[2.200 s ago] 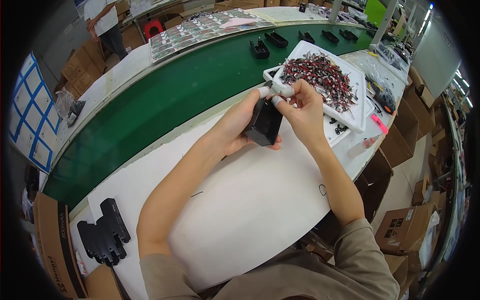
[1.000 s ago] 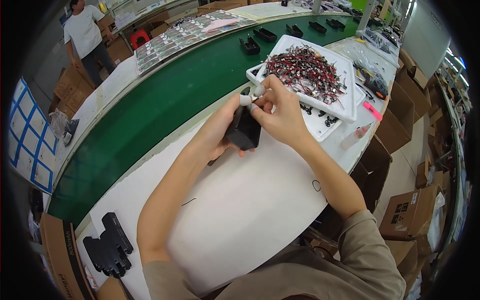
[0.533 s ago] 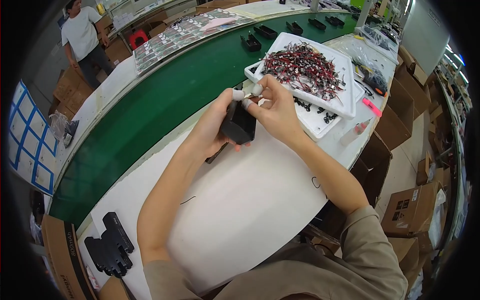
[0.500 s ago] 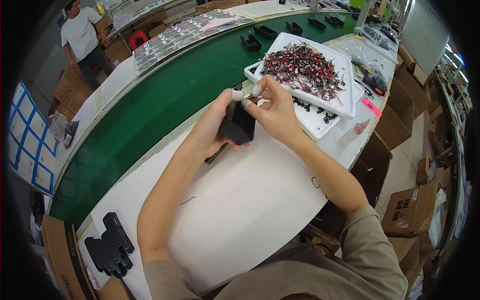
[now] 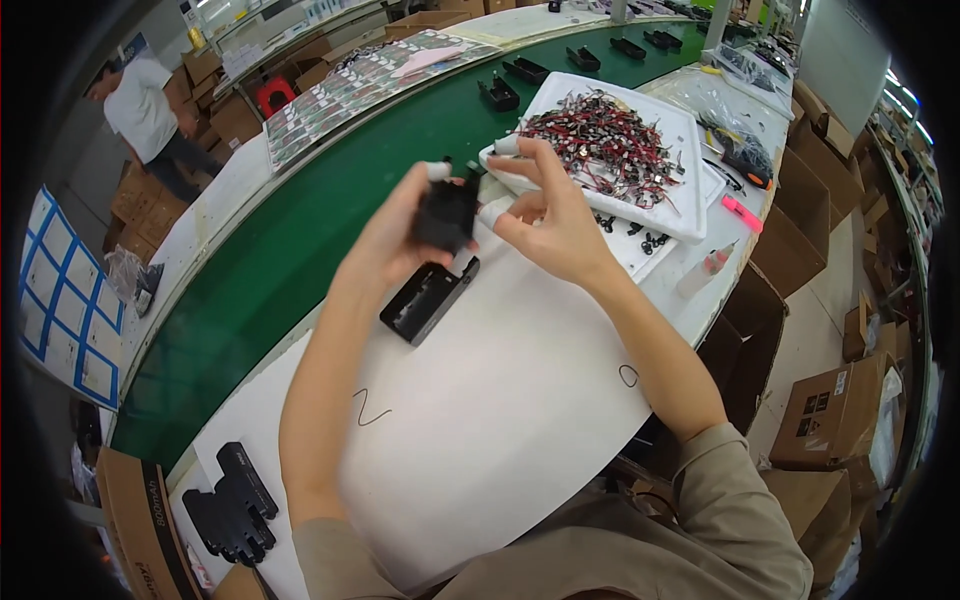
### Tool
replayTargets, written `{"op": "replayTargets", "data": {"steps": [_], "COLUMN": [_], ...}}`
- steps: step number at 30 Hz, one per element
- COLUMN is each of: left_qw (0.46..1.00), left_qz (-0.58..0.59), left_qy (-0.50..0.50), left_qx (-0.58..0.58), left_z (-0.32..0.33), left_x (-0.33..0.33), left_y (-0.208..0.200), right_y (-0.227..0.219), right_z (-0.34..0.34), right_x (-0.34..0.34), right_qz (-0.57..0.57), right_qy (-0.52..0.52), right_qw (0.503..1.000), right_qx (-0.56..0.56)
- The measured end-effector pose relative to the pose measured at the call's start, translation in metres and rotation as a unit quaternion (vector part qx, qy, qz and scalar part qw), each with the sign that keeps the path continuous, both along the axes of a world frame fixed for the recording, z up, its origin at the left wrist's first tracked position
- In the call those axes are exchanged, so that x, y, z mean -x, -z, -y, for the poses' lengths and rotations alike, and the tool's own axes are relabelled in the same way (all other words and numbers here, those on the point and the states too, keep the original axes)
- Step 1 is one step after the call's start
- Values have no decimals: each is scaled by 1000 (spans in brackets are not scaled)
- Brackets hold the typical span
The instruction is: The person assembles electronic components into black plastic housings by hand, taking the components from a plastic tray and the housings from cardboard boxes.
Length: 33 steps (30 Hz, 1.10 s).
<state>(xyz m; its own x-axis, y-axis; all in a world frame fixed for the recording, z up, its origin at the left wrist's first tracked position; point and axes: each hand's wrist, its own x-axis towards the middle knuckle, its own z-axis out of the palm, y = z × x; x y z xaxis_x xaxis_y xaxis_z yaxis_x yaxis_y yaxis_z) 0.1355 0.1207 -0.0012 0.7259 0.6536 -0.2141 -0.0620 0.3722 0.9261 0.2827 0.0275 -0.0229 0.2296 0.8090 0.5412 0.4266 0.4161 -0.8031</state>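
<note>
A black plastic housing (image 5: 445,212), smeared by motion, is held in my left hand (image 5: 388,240), thumb along its top and fingers beneath. To its right, my right hand (image 5: 560,230) is open, thumb and forefinger spread apart with nothing visible between them. White finger cots cover several of my fingertips. Below the held housing, an open black casing (image 5: 430,303) lies on the white paper (image 5: 480,430). Beyond my right hand stands a white foam tray (image 5: 690,130) heaped with small red-and-black wired parts (image 5: 605,140).
A green conveyor belt (image 5: 290,220) curves past on the far side, carrying several black casings (image 5: 498,93). Several black casings (image 5: 230,510) are grouped at lower left. On the right lie a pink marker (image 5: 742,213), a small bottle (image 5: 705,270) and a screwdriver (image 5: 750,175). A person (image 5: 145,115) stands beyond the belt.
My right hand has come away from the housing and its fingers have spread. My left hand has shifted left with the housing, uncovering more of the casing on the paper. The far person has turned.
</note>
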Motion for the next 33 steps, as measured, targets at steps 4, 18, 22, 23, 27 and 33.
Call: {"op": "replayTargets", "data": {"steps": [4, 18, 22, 23, 27, 33], "left_qw": [998, 985, 863, 773, 572, 595], "left_qz": [7, -58, -284, -374, -601, -538], "left_qy": [-63, -144, 110, 184, 212, 38], "left_qx": [-20, -77, -403, -479, -517, -596], "left_z": [-72, -105, -16, -1, 46, 56], "left_x": [-16, -37, -1, 6, 26, 35], "left_y": [14, 43, -12, -24, -15, -1], "right_y": [1, 24, 28, 29, 24, 27], "right_z": [-9, -26, -18, -18, -20, -26], "right_x": [-7, -18, -49, -51, -44, -44], "right_qz": [13, 297, 403, 392, 402, 324], "right_qy": [81, 260, 351, 330, 336, 308], "right_qw": [995, 916, 843, 853, 846, 894], "right_qx": [-63, -69, 59, 100, 97, -3]}}
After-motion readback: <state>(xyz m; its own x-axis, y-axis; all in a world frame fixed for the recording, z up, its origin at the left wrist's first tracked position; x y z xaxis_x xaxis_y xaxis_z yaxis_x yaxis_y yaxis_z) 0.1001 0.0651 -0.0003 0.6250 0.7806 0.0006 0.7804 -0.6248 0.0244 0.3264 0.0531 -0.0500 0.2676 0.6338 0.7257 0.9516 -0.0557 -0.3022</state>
